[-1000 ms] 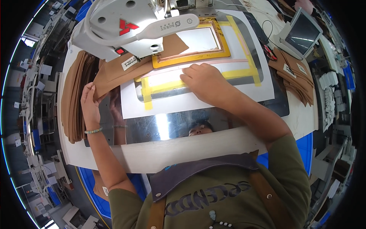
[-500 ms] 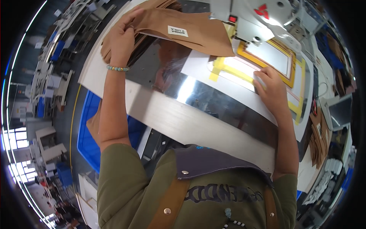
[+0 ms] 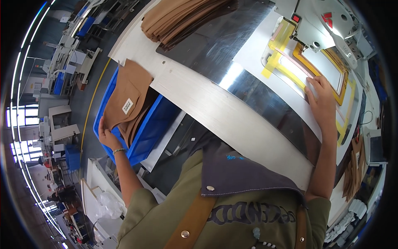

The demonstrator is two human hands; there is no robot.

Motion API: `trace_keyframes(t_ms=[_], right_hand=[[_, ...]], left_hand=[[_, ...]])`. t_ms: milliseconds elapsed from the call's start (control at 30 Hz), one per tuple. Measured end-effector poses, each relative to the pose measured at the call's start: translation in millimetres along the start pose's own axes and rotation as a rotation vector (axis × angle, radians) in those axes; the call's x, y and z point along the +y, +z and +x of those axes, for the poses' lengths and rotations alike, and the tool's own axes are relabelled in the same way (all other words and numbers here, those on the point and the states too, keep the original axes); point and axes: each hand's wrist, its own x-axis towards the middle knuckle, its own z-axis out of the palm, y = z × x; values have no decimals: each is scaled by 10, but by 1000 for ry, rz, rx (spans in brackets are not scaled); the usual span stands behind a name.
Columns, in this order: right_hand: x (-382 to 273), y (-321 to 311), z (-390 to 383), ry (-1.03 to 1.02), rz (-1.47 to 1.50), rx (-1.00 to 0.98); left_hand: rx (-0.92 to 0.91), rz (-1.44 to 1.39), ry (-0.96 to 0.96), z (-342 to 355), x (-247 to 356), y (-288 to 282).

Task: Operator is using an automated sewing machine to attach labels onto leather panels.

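A brown fabric piece [image 3: 133, 83] with a small white label droops into the blue bin [image 3: 154, 126] at the left, over other brown pieces in it. My left hand [image 3: 108, 137] grips its near edge, fingers closed, at the bin's outer side. On the right my right hand [image 3: 322, 97] rests on the white sheet [image 3: 251, 52], beside the yellow frame [image 3: 343, 89] under the sewing machine head [image 3: 313, 27]. Its fingers are curled together around a small pale thing, mostly hidden by them.
A stack of brown fabric pieces [image 3: 186, 18] lies at the table's far left. Yellow tape strips [image 3: 271, 64] cross the sheet. More brown pieces [image 3: 354, 170] hang at the right. The pale table edge [image 3: 207, 101] runs between me and the shiny metal plate [image 3: 265, 97].
My left hand has carried the labelled brown piece off the table, down and left to the blue bin. My right hand stays by the yellow frame. The whole view has shifted.
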Motion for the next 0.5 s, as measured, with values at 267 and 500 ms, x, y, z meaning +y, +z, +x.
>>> trace_keyframes(t_ms=[267, 500], right_hand=[[-10, -25, -4, 23, -6, -21], [-49, -35, 19, 27, 20, -12]], left_hand=[[-8, 998, -169, -265, -398, -264], [-197, 892, 200, 227, -253, 680]])
